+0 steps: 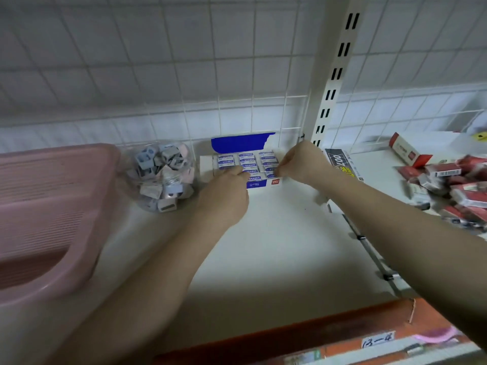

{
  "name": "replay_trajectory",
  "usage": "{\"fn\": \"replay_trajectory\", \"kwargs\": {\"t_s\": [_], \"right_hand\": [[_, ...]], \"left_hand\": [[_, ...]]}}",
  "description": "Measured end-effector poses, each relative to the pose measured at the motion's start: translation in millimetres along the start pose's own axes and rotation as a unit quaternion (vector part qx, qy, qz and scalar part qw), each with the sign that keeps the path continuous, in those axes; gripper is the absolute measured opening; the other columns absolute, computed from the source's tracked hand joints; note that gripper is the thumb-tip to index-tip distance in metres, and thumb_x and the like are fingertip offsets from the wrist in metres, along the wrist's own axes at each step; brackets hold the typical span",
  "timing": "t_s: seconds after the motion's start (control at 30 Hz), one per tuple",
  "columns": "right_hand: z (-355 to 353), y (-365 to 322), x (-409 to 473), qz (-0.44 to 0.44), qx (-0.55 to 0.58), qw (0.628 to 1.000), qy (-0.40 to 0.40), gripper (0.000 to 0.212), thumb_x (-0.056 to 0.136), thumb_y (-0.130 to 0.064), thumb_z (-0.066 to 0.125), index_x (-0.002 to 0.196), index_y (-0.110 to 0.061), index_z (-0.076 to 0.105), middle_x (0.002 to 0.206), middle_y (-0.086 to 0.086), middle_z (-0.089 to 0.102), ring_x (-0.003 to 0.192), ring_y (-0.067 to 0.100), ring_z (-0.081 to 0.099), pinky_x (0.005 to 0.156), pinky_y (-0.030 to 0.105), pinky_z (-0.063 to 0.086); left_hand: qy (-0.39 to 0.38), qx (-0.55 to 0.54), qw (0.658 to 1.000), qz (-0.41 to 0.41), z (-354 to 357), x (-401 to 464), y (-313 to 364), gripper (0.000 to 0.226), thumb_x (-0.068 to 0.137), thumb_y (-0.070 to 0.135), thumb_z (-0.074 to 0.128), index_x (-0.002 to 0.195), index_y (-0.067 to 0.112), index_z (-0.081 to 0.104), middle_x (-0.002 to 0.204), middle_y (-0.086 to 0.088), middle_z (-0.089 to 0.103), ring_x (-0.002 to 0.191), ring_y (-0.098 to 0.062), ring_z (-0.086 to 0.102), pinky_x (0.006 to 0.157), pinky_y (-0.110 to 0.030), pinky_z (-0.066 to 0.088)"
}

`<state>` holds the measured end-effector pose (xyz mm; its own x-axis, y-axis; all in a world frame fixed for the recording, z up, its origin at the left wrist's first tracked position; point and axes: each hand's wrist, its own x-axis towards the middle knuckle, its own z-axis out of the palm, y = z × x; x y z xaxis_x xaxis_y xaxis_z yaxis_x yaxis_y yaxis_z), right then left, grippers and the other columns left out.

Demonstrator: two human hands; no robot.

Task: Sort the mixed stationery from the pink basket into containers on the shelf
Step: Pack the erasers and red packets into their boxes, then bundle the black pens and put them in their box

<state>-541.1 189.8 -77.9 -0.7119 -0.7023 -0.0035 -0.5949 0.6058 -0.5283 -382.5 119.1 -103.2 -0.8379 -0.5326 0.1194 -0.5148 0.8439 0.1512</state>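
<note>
Head view: jar [160, 175] beside eraser box [245, 164].

Two bare forearms, no sleeves or jewellery

You are facing a shelf [276, 233] with the basket [47, 212] sitting at its left end. Just right of it the jar [160, 175] is standing, and right of that the eraser box [245, 164] is sitting against the back grid [158, 75], your left hand [226, 196] and right hand [297, 164] reaching over its front edge. Beyond the upright post [334, 75], a heap of packets [453, 185] is lying at your right.
</note>
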Motion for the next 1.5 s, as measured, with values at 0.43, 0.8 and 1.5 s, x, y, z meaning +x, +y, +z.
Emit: {"fn": "replay_trajectory", "kwargs": {"t_s": [0.43,0.8,1.5], "right_hand": [[-93.2,120.0,-118.4,0.008,0.01,0.993,0.12,0.013,0.087,-0.011,0.062,0.093,-0.017,0.071,0.083,-0.004,0.065,0.072,0.007,0.058,0.066,0.015,0.039],[-133.9,210.2,-121.4,-0.131,-0.014,0.991,-0.006,0.016,0.086,-0.014,0.066,0.094,-0.027,0.066,0.088,-0.008,0.068,0.082,0.009,0.064,0.073,0.009,0.045],[-116.6,176.2,-49.8,-0.151,-0.231,0.951,-0.143,0.034,0.097,-0.018,0.046,0.127,-0.004,0.051,0.127,0.012,0.055,0.111,0.027,0.053,0.08,0.027,0.04]], "left_hand": [[-0.004,-0.008,0.963,0.268,-4.3,54.5,86.7,0.068,0.083,-0.016,0.036,0.136,0.025,0.049,0.14,0.001,0.044,0.128,-0.021,0.042,0.097,-0.04,0.042],[-0.04,0.192,0.933,0.301,7.8,90.0,156.6,0.075,0.083,-0.009,0.05,0.146,0.028,0.029,0.158,0.004,0.014,0.144,-0.014,0.015,0.104,-0.034,0.034],[0.229,-0.03,0.969,-0.084,-12.7,-69.0,200.6,0.08,0.06,0.005,0.079,0.132,0.01,0.045,0.135,-0.009,0.049,0.123,-0.038,0.047,0.087,-0.045,0.042]]}}
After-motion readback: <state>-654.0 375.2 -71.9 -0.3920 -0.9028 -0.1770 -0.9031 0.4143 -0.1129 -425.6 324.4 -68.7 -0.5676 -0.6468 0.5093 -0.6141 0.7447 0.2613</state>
